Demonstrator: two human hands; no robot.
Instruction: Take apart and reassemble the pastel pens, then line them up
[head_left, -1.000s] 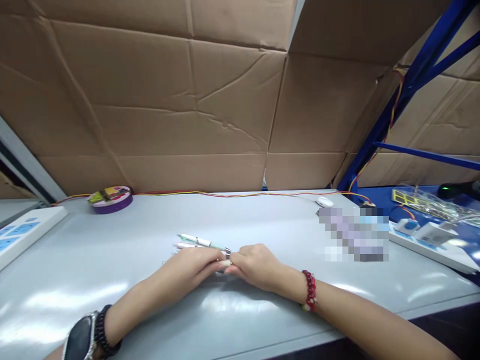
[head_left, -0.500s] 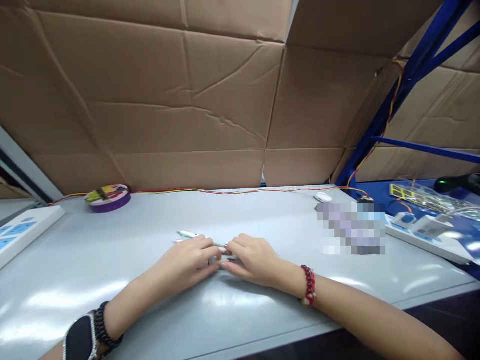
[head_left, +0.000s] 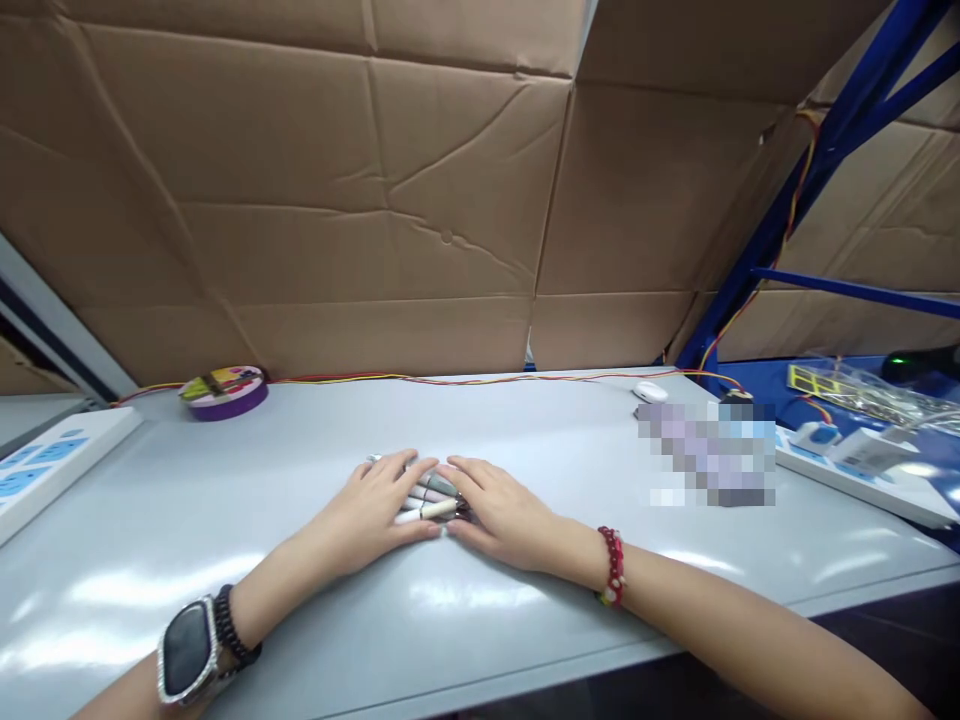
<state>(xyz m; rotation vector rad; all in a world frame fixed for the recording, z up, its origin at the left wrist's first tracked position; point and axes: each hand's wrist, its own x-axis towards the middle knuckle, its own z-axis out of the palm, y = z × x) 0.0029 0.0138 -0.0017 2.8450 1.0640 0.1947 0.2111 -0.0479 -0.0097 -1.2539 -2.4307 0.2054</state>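
Note:
A small bunch of pale pens (head_left: 429, 497) lies side by side on the grey table (head_left: 525, 440), between my two hands. My left hand (head_left: 379, 505) lies flat with its fingers stretched out over the left ends of the pens. My right hand (head_left: 499, 508) lies flat too, with its fingers spread over the right ends. Neither hand grips a pen. There is a watch and a dark bead band on my left wrist and a red bead bracelet on my right wrist.
A purple round tin (head_left: 223, 392) sits at the back left. White power strips lie at the left edge (head_left: 45, 465) and at the right (head_left: 855, 470). A red-yellow wire (head_left: 450, 380) runs along the cardboard wall (head_left: 375, 200). A small white oval object (head_left: 649, 391) lies near the blue rack frame (head_left: 795, 190).
My hands were pinching a pen between them; now both lie flat and open over the pens, which sit gathered together beneath my fingers.

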